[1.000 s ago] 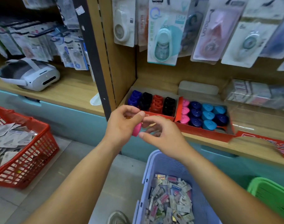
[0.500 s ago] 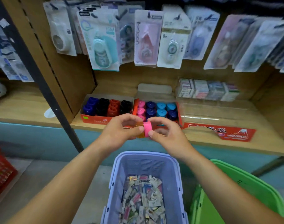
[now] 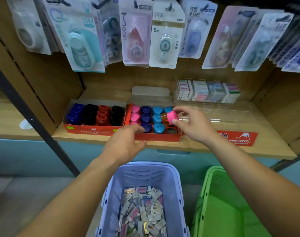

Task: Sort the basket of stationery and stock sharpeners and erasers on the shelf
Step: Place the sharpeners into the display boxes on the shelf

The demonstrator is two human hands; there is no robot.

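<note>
Pinching a pink-capped sharpener between thumb and fingertips, the right hand holds it just above the right end of a red box of coloured sharpeners on the wooden shelf. I see the left hand with loosely extended fingers, holding nothing, resting at the box's front wall. Below, a lavender basket holds wrapped erasers; a green basket stands beside it on the right

a wooden shelf runs across the scene, with a wooden back panel behind. a dark metal post slants at the left. below sits a teal base, and grey floor nearest.
</note>
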